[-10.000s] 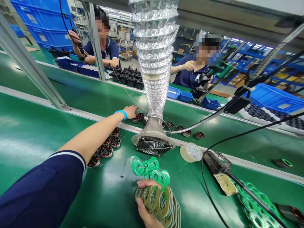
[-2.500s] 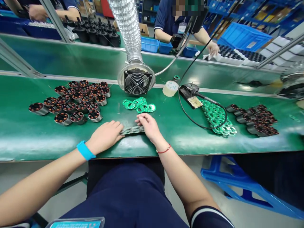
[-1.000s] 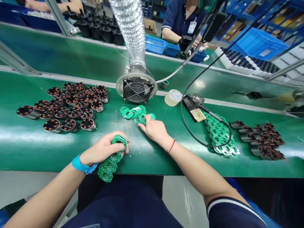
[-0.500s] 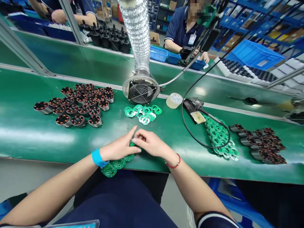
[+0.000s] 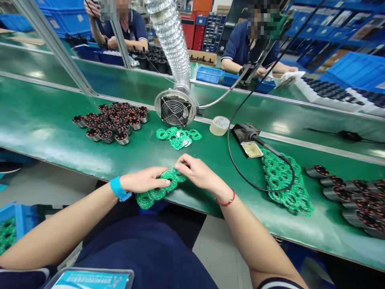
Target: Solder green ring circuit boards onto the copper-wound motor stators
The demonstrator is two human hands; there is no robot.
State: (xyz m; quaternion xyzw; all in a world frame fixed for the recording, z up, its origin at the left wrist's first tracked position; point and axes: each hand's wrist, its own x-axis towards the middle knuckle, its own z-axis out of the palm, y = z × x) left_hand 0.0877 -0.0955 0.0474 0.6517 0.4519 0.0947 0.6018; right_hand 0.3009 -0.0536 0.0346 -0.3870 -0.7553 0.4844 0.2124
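Observation:
A panel of green ring-shaped circuit boards (image 5: 158, 194) hangs over the table's front edge, its rings still joined in a strip. My left hand (image 5: 146, 180), with a blue wristband, is closed on this panel, thumb on top. At the panel's right end my right hand (image 5: 194, 170) pinches the last ring between thumb and fingers. Beyond my hands lies a loose pile of single ring boards (image 5: 178, 138) on the green table (image 5: 141, 154), just in front of a small fan.
Copper-wound motor stators (image 5: 112, 125) stand in a group at left, more stators (image 5: 357, 192) at right. A fume fan (image 5: 176, 109), tape roll (image 5: 219, 125), soldering stand (image 5: 248, 138) with cable, and stacked board panels (image 5: 284, 182) line the bench. Two people work across it.
The view has shifted. My hands have opened up from the panel, so more of its rings show, and my right fingers now grip its end ring. The person at right now handles a white bag.

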